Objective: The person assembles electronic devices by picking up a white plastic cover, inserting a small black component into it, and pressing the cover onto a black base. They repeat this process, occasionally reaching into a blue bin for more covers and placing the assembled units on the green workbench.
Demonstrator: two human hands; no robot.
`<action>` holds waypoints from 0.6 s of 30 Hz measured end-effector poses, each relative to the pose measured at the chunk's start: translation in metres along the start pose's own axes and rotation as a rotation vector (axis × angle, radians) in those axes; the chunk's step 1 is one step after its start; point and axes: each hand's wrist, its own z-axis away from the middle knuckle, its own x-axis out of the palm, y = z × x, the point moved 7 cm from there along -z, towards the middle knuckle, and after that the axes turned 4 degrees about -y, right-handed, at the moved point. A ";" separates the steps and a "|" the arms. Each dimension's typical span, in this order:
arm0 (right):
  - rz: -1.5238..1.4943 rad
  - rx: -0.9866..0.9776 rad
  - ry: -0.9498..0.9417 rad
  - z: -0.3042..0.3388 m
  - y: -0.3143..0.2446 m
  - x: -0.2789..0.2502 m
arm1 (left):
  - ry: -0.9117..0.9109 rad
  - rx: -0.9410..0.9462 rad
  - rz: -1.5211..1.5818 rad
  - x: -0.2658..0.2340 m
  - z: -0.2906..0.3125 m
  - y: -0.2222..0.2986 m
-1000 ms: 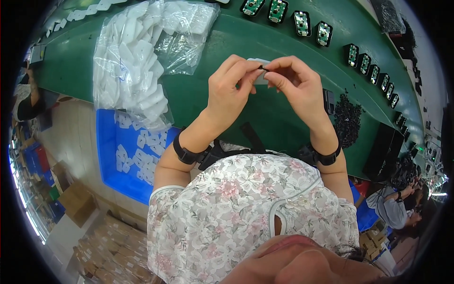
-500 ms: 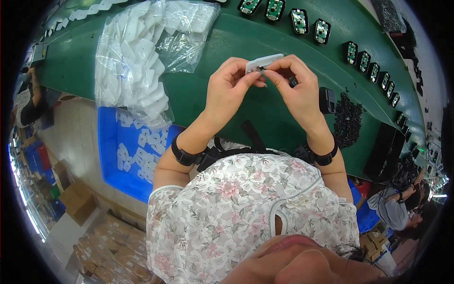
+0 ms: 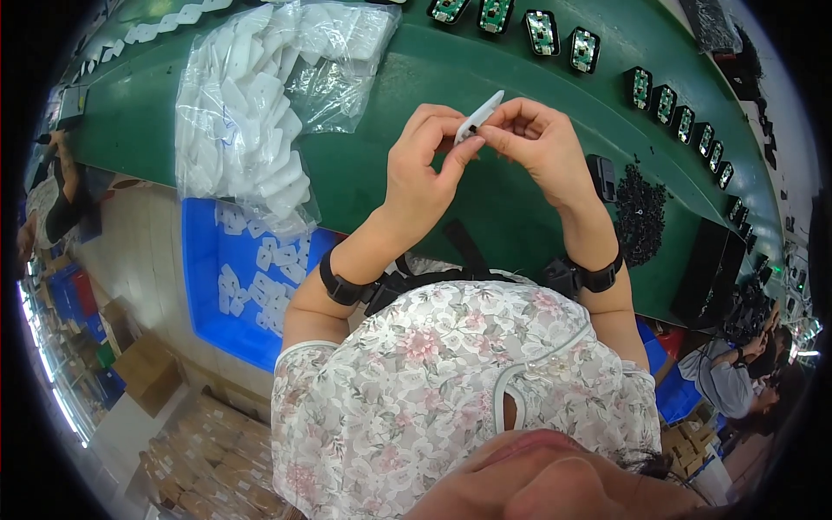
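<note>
A white plate (image 3: 481,114) is held on edge, tilted, above the green table (image 3: 511,234), between the two hands and in front of the chest. Its lower end is gripped between the thumb and fingers of the left hand (image 3: 426,165). The thumb and forefinger of the right hand (image 3: 542,152) are brought close together at a small black part (image 3: 472,129) on the plate's face; whether that part is pinched or only touched cannot be told. Part of the plate is hidden by the fingers. The table to the left is taken up by a clear bag (image 3: 238,121) of white plates, by whose lower end part of a blue bin (image 3: 195,286) holding white pieces (image 3: 269,286) is covered from view. Beyond the hands, black housings (image 3: 585,49) with green circuit boards are set out along the far side. Just beside the right wrist a black device (image 3: 601,178) is seen, with a heap of small black parts (image 3: 641,217) next to it and a black box (image 3: 709,273) nearer the table edge. Other people are seen at far left (image 3: 56,191) and far right.
</note>
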 end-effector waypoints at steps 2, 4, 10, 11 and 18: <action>-0.019 0.048 -0.043 -0.002 0.005 0.000 | 0.009 0.024 -0.049 0.000 0.002 -0.001; -0.089 0.045 -0.048 -0.002 0.011 0.000 | 0.024 0.129 -0.165 0.000 0.003 0.005; 0.101 -0.214 0.159 0.006 0.005 0.008 | 0.069 0.105 -0.070 0.002 0.004 0.001; 0.098 -0.214 0.160 0.006 0.005 0.010 | 0.066 0.104 -0.072 0.000 0.004 0.001; 0.225 -0.303 0.215 0.005 -0.005 -0.007 | 0.014 -0.214 0.346 -0.013 0.002 -0.015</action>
